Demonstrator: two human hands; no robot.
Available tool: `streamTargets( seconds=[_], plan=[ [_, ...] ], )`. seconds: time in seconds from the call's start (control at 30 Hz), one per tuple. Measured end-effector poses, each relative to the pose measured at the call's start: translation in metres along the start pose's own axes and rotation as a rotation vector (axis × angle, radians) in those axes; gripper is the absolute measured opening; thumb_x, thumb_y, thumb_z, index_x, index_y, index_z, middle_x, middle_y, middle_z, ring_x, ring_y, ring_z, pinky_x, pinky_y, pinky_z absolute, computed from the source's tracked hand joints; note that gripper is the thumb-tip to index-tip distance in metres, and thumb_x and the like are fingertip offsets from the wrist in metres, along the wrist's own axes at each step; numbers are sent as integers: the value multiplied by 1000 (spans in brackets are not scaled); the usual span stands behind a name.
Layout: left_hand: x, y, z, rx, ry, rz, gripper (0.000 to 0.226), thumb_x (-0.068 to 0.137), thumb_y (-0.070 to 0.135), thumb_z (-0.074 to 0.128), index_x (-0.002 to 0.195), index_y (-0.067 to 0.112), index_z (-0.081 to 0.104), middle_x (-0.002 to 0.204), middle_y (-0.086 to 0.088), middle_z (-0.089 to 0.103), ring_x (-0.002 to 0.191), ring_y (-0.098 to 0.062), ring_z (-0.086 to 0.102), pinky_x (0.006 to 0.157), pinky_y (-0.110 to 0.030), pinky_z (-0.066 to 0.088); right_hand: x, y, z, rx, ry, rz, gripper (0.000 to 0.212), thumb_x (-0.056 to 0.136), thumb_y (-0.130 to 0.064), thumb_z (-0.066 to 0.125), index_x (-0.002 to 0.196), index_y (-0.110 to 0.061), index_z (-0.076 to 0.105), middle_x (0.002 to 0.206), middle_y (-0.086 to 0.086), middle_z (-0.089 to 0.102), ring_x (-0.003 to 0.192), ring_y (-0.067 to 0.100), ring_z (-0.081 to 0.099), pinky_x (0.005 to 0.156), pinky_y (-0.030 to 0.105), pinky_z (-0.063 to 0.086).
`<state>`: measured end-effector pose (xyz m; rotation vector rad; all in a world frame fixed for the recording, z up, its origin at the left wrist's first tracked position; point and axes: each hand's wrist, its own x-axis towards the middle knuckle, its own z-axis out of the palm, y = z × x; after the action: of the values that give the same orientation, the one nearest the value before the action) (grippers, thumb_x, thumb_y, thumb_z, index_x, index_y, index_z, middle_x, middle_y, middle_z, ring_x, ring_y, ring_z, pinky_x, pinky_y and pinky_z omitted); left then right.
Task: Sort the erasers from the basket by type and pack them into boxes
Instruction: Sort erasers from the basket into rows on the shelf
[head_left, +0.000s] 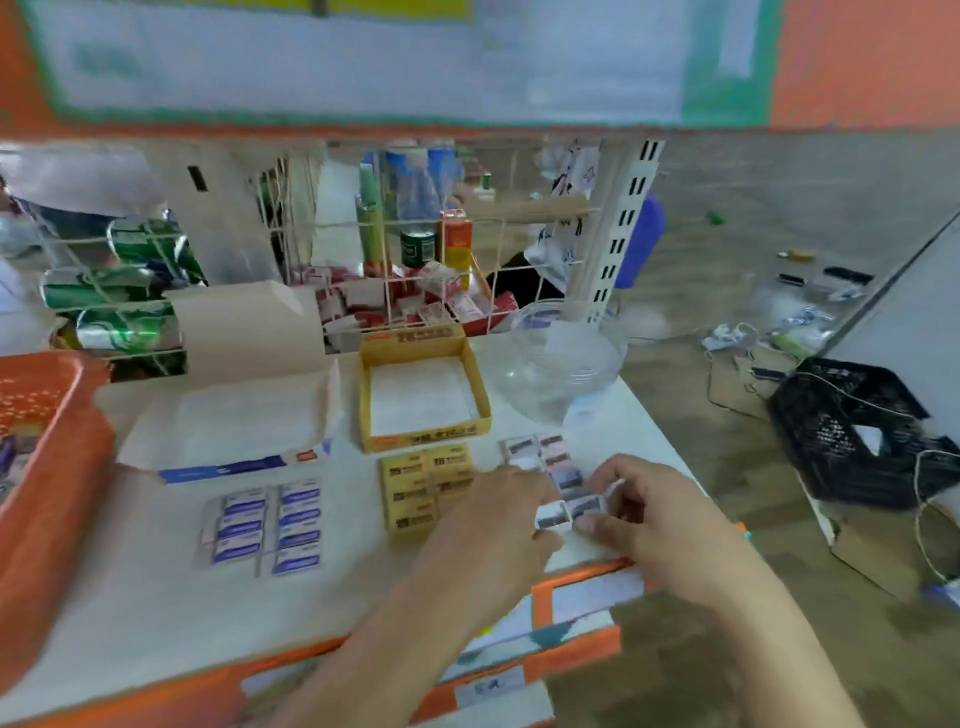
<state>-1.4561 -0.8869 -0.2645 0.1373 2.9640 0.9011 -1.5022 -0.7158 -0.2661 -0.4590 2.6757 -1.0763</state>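
The sorting looks nearly done, and the step in hand is lining up the last type. Both hands work at the near right corner of the counter (156, 597), where the grey erasers (558, 467) run in a short double row toward the far edge. The left hand (498, 514) pinches one at the near end of that row with curled fingers. The right hand (660, 519) has its fingers curled on the neighbouring one (the blur hides exactly how the thumb sits).

Two other types already lie grouped. The yellow erasers (426, 486) are stacked just left of the hands, and the blue erasers (265, 525) lie in two columns further toward the left edge.

Packing has not begun, by the look of it. The yellow box (426, 441), just beyond its matching stack, shows only a bare white floor. The white box (234, 415) with the blue strip stands open and shows nothing inside. A clear tub (566, 358) near the far right corner also seems empty. The orange basket (62, 457) sits at the left edge, its contents mostly out of view.

Next, I judge, comes squaring the grey row, then lifting each group into its own box. The grey type has no obvious box, unless the tub serves.
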Motion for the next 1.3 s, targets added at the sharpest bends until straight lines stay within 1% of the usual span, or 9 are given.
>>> streamTargets(
  seconds=[0.1, 0.27, 0.4, 0.6, 0.8, 0.9, 1.0, 1.17, 1.3],
  plan=[
    [4, 2, 6, 21, -16, -40, 27, 90, 34, 62, 113, 22, 55, 114, 6, 56, 105, -14, 51, 86, -30, 44, 5, 4, -4, -32, -24, 0, 18, 76, -21, 78, 80, -26, 61, 69, -6, 57, 54, 3, 48, 48, 13, 41],
    [6, 10, 6, 62, -22, -76, 32, 88, 35, 65, 117, 25, 53, 117, 10, 47, 109, -10, 45, 84, -24, 36, 14, 9, -8, -81, -59, -8, 25, 75, -22, 79, 79, -32, 56, 75, -8, 59, 59, -9, 50, 56, 9, 38],
    [3, 13, 1, 34, 15, -137, 37, 84, 37, 69, 110, 28, 44, 109, 14, 37, 104, -8, 45, 78, -22, 34, 19, 12, -7, -83, -93, 1, 26, 75, -21, 77, 82, -30, 53, 77, -8, 60, 59, -4, 51, 58, 12, 40],
    [3, 17, -4, -25, 13, -216, 46, 80, 41, 73, 112, 33, 40, 113, 16, 39, 99, -7, 44, 79, -23, 37, 21, 11, -6, -67, -120, -49, 29, 75, -18, 75, 80, -29, 49, 74, -7, 58, 58, -2, 49, 59, 14, 42],
    [6, 18, -2, -11, 10, -238, 44, 81, 40, 73, 103, 34, 35, 109, 17, 38, 92, -5, 44, 75, -21, 35, 23, 9, -6, -70, -131, -67, 30, 76, -19, 75, 83, -33, 49, 83, -9, 58, 63, -6, 51, 61, 11, 41],
    [8, 19, -1, -12, 29, -247, 45, 80, 40, 73, 105, 33, 36, 110, 17, 36, 90, -6, 45, 73, -21, 36, 22, 7, -6, -96, -114, -80, 31, 76, -22, 76, 89, -34, 50, 92, -13, 55, 67, -5, 51, 62, 10, 38],
    [10, 20, -2, -10, 28, -256, 46, 80, 40, 73, 109, 29, 38, 112, 15, 38, 91, -6, 45, 72, -21, 34, 21, 6, -7, -101, -103, -82, 31, 77, -22, 75, 87, -36, 49, 88, -14, 54, 66, -4, 49, 60, 10, 37],
    [11, 21, -2, -7, 27, -263, 45, 80, 41, 73, 105, 30, 37, 109, 14, 38, 90, -6, 45, 70, -20, 34, 21, 3, -8, -110, -108, -91, 29, 79, -21, 73, 85, -35, 49, 82, -14, 52, 64, -3, 48, 63, 10, 38],
    [12, 21, -3, -1, 20, -265, 44, 81, 40, 72, 104, 30, 36, 108, 14, 38, 86, -5, 44, 63, -19, 32, 21, 2, -8, -113, -120, -97, 28, 78, -21, 74, 83, -34, 50, 79, -14, 52, 65, -8, 49, 63, 9, 38]
  ],
)
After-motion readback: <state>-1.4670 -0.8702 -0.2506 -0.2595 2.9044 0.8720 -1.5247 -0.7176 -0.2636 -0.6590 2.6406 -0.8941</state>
